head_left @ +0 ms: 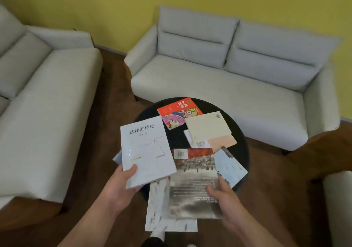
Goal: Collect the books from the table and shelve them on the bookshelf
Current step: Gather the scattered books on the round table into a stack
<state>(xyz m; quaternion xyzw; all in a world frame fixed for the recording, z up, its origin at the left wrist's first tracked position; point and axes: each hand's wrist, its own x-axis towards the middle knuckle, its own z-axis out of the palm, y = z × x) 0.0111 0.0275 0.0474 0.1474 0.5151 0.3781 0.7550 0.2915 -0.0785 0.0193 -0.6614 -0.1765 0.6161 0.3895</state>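
The left hand (pixel 122 186) gripped the white book (pixel 145 149) by its near corner, thumb on the cover. The right hand (pixel 222 199) pinched the grey photo-cover book (pixel 194 182) at its right edge. Beyond both hands, the red cartoon book (pixel 179 111) and cream book (pixel 206 126) lay on the round black table (pixel 242 145).

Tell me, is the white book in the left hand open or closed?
Closed: the white book shows its whole front cover, left hand pinching its corner.

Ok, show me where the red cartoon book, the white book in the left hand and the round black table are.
red cartoon book (pixel 178 111): head view, middle of its cover.
white book (pixel 145 147): head view, centre of its front cover.
round black table (pixel 242 144): head view, bare right edge.
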